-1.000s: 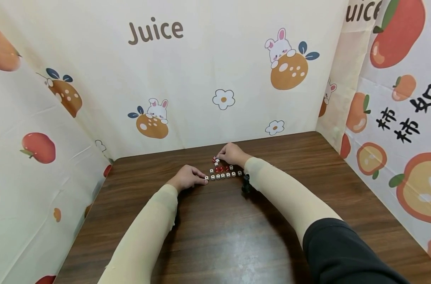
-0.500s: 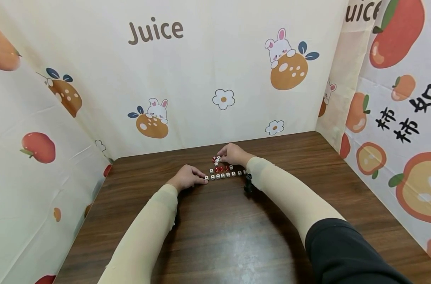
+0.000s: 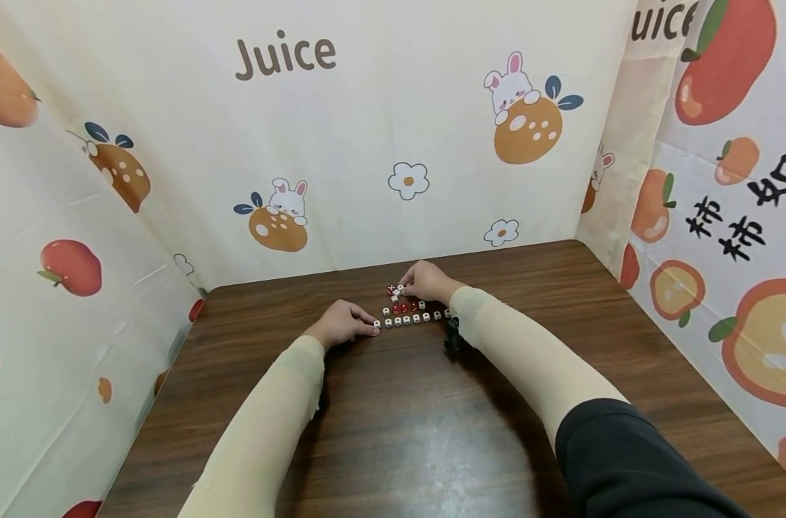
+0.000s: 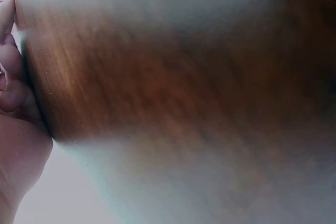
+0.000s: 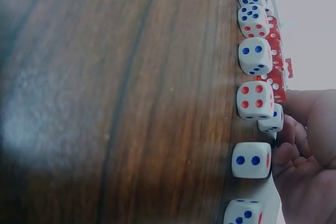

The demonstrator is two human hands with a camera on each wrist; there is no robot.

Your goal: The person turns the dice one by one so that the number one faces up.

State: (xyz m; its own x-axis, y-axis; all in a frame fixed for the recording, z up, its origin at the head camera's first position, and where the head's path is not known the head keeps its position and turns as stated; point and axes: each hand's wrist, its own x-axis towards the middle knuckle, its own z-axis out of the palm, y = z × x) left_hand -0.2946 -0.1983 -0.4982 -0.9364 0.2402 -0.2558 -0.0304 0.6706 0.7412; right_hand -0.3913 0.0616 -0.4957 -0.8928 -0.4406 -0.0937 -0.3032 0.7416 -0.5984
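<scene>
In the head view my left hand (image 3: 341,324) is at the left end of the front row of dice, its thumb and fingertips pinching the end white die (image 3: 376,324). At the back of the group my right hand (image 3: 427,282) pinches another white die (image 3: 401,288) beside a red die (image 3: 391,290). One more white die (image 3: 395,298) lies just in front of these. Between the back dice and the front row is a middle row with red dice (image 3: 403,309) and a white die (image 3: 421,306) near its right end. The left wrist view shows curled fingers (image 4: 13,87) at its edge.
The front row of several white dice (image 5: 254,100) runs along the wooden table (image 3: 380,417), spaced slightly apart. A small black object (image 3: 453,334) hangs under the right wrist, near the row's right end. A printed cloth (image 3: 367,129) stands behind the table.
My right hand has shifted slightly right, with the white die at its fingertips moving a little right and back. A die at the front row's right end has come into view. The left hand keeps its place.
</scene>
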